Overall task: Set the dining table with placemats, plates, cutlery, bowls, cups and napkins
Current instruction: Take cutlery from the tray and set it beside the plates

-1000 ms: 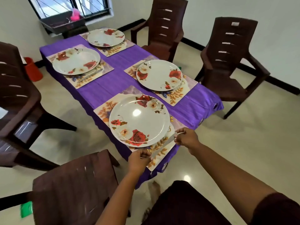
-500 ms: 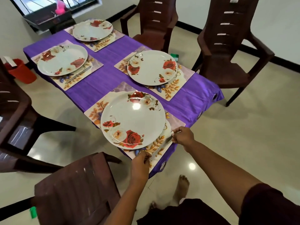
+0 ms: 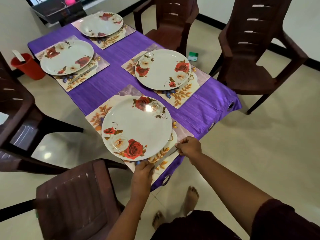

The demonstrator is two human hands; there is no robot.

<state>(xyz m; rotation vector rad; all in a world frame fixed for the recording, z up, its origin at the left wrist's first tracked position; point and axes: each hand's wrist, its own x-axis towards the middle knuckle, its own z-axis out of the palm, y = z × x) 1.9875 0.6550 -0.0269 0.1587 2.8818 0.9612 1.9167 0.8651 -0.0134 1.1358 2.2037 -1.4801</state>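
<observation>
Mats and plates down, cutlery partly laid, bowls, cups and napkins not in sight.

The worktop (image 3: 110, 54), under a purple cloth, carries four floral placemats, each with a rose-patterned plate on it, the nearest plate (image 3: 136, 127) on the nearest placemat (image 3: 181, 134). A knife (image 3: 83, 74) lies beside the far-left plate, and another piece of cutlery shows by the right-hand plate. At the near setting a knife (image 3: 166, 155) lies on the mat just beside the plate: the left hand (image 3: 143, 170) pinches one end, the right hand (image 3: 188, 146) the other, fingers curled round it. I judge the task under halfway.
</observation>
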